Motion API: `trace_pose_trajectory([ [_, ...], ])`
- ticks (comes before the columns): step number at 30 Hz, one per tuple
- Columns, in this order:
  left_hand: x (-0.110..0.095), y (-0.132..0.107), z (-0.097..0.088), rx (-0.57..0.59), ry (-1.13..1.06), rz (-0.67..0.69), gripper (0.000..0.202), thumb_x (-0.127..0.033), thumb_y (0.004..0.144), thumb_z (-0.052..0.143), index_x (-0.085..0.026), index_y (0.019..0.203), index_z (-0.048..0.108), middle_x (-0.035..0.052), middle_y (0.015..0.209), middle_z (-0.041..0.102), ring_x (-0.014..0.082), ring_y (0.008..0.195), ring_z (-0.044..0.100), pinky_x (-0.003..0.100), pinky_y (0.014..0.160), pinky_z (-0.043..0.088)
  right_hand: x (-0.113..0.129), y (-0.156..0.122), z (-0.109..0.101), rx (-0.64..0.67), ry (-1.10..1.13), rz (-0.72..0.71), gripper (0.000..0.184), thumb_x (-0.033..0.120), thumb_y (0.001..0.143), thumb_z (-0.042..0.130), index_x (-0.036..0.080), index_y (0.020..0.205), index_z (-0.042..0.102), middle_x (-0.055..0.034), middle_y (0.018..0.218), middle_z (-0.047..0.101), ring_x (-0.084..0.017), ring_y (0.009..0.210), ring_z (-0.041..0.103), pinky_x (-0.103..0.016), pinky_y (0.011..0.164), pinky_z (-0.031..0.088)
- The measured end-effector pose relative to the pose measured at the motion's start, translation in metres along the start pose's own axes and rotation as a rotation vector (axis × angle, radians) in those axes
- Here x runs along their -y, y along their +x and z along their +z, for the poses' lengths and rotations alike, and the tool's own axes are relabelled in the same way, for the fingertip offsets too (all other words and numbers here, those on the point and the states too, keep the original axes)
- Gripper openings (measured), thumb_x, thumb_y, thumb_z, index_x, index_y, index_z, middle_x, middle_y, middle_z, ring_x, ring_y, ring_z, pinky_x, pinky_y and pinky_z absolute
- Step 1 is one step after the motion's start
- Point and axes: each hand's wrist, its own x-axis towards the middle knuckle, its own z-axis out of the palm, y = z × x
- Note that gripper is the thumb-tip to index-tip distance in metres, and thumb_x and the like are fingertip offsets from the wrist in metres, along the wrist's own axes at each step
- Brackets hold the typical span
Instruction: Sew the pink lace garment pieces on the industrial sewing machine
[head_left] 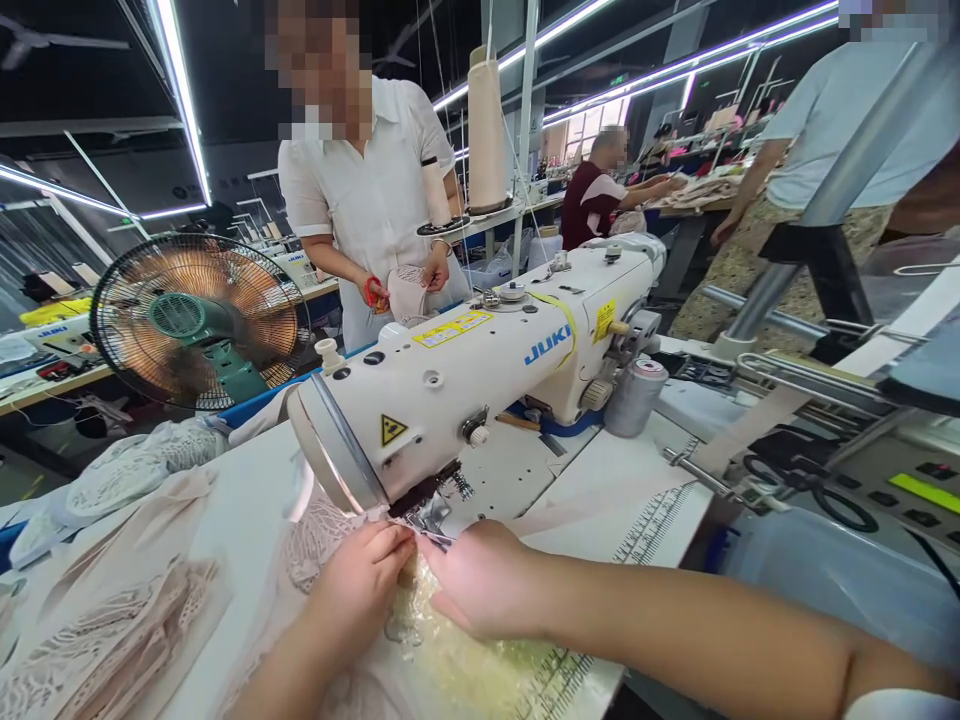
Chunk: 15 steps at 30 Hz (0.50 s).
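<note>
Pale lace fabric [311,545] lies at ten o'clock from the left hand [360,578], near the sewing machine [450,375]; whether that grip or the right hand's [491,580] closes on cloth cannot be told, but light, even guidance, fingertips clear of metal sewing parts [435,512], seems best

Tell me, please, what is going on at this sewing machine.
A person is at a white JUKI sewing machine, with the left hand and right hand close together at pale lace fabric beside the needle area; their exact grip is hidden. More lace pieces lie to the left. Across the machine, a co-worker in white holds another piece.
</note>
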Motion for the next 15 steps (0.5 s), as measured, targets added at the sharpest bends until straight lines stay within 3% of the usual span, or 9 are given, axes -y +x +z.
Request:
trace_pose_trajectory([
  [3,0.006,0.0,0.001,-0.015,0.03,0.005,0.029,-0.012,0.091,0.036,-0.013,0.098,0.064,0.0094,0.099,0.07,0.0182,0.086,0.064,0.031,0.077,0.056,0.001,-0.001,0.006,-0.021,-0.023,0.001,0.067,0.044,0.091,0.038,0.005,0.144,0.026,-0.0141,0.073,0.067,-0.026,0.058,0.061,-0.033,0.046,0.038],
  [5,0.011,-0.001,0.002,-0.016,0.037,-0.006,0.029,-0.014,0.092,0.036,-0.014,0.097,0.065,0.009,0.099,0.07,0.018,0.084,0.064,0.031,0.075,0.056,0.001,-0.003,0.009,-0.061,-0.049,-0.024,0.06,0.041,0.092,0.039,0.006,0.141,0.033,-0.0152,0.077,0.068,-0.024,0.054,0.059,-0.032,0.044,0.037],
  [8,0.018,-0.004,0.006,-0.004,0.057,-0.03,0.03,-0.017,0.093,0.035,-0.013,0.097,0.065,0.0097,0.099,0.07,0.0193,0.082,0.065,0.032,0.071,0.056,0.001,-0.005,0.013,-0.115,-0.086,-0.081,0.039,0.032,0.09,0.044,0.014,0.124,0.053,-0.018,0.107,0.066,-0.02,0.052,0.058,-0.029,0.042,0.035],
  [10,0.023,-0.006,0.009,0.013,0.071,-0.046,0.031,-0.017,0.093,0.035,-0.012,0.099,0.065,0.0107,0.098,0.071,0.0209,0.084,0.065,0.034,0.072,0.056,0.002,-0.004,0.018,-0.149,-0.114,-0.126,0.025,0.027,0.088,0.047,0.019,0.106,0.062,-0.0144,0.128,0.056,-0.019,0.056,0.06,-0.028,0.041,0.035],
  [12,0.026,-0.006,0.01,0.034,0.087,-0.068,0.032,-0.016,0.093,0.035,-0.012,0.102,0.065,0.0113,0.099,0.071,0.0225,0.086,0.065,0.036,0.074,0.056,0.002,-0.001,0.024,-0.173,-0.131,-0.167,0.021,0.025,0.086,0.049,0.022,0.098,0.066,-0.0098,0.138,0.048,-0.021,0.06,0.062,-0.028,0.042,0.037],
  [15,0.024,-0.005,0.003,0.054,0.115,-0.113,0.033,-0.015,0.092,0.034,-0.014,0.101,0.065,0.0104,0.101,0.071,0.0225,0.083,0.065,0.035,0.07,0.055,0.002,0.003,0.031,-0.166,-0.134,-0.186,0.025,0.027,0.089,0.046,0.023,0.103,0.067,-0.0106,0.142,0.041,-0.022,0.064,0.064,-0.031,0.045,0.043],
])
